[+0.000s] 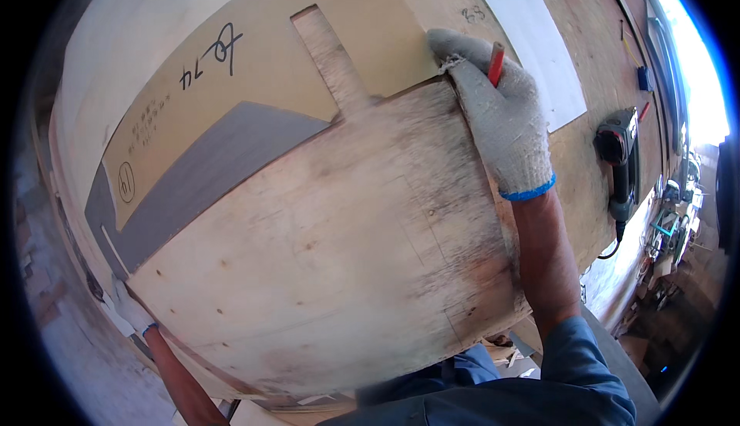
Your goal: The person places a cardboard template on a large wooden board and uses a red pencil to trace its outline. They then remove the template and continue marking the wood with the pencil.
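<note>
Both gloved hands grip the big pale plywood sheet [324, 241] over the table [593, 56]: right hand [501, 114] fingers clenched on its far-right corner plus a red pencil [496, 64], left hand [127, 310] at the near-left edge. It could easily slip and drop.

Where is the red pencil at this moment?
In the head view, the red pencil is at the upper right, held in the gloved right hand, which grips the far right corner of the plywood sheet; a power tool lies farther right.

Wooden workbench [609, 64], bright window [697, 79], cluttered floor [678, 272]
</note>
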Demonstrator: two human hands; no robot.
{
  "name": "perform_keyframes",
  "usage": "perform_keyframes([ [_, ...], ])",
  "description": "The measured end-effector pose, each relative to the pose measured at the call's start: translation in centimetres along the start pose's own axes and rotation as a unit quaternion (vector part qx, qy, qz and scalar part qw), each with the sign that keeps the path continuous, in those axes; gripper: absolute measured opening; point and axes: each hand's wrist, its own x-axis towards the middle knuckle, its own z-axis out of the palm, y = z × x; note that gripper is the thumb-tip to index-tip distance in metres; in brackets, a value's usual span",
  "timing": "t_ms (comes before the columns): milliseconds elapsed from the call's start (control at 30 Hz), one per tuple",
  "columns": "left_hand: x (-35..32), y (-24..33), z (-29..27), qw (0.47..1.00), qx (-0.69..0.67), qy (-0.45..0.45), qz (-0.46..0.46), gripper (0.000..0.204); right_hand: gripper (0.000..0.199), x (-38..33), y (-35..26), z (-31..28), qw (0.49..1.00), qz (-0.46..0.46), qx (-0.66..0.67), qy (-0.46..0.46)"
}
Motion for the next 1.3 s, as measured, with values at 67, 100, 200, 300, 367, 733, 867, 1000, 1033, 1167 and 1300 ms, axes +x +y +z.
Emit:
perform_keyframes([
  [67,-0.1,0.4,0.0,1.0,0.012,0.002,0.002,0.048,0.032,0.5,0.2,-0.1,0.999,0.021,0.047,0.003],
  [100,0.2,-0.3,-0.2,1.0,0.027,0.001,0.013,0.048,0.032,0.7,0.6,0.0,0.994,0.05,0.096,0.007],
  [200,1.1,-4.1,-2.3,0.992,0.11,0.012,0.057,0.047,0.034,2.2,0.2,0.6,0.984,0.081,0.157,-0.001],
  [300,1.2,-3.0,-0.3,0.999,0.054,0.008,0.005,0.047,0.037,3.9,-0.1,1.0,0.995,0.049,0.09,-0.005],
  [367,0.4,0.0,0.6,0.999,-0.029,0.005,-0.038,0.048,0.038,5.3,-0.7,1.2,0.998,0.031,0.05,-0.009],
  [733,-0.5,-1.1,0.3,0.994,-0.105,-0.001,-0.042,0.051,0.033,8.0,-2.3,2.9,0.984,0.062,0.168,-0.002],
  [867,-0.5,-0.4,0.5,0.986,-0.156,-0.009,-0.059,0.05,0.031,8.3,-1.6,2.5,0.984,0.013,0.179,-0.018],
  [1000,-0.2,-1.4,-0.1,0.981,-0.185,-0.02,-0.056,0.05,0.03,8.3,-2.2,2.2,0.974,0.032,0.218,-0.042],
  [1033,-0.1,-1.9,-0.3,0.985,-0.167,-0.018,-0.043,0.05,0.031,8.3,-2.3,2.3,0.967,0.043,0.245,-0.046],
  [1167,0.2,-0.5,0.5,0.987,-0.145,-0.019,-0.064,0.049,0.034,8.2,-1.0,0.9,0.994,-0.084,0.061,-0.037],
  [1300,-0.4,0.1,-0.5,0.996,-0.085,-0.008,-0.04,0.048,0.024,8.5,-3.3,0.1,0.982,-0.073,-0.158,-0.076],
])
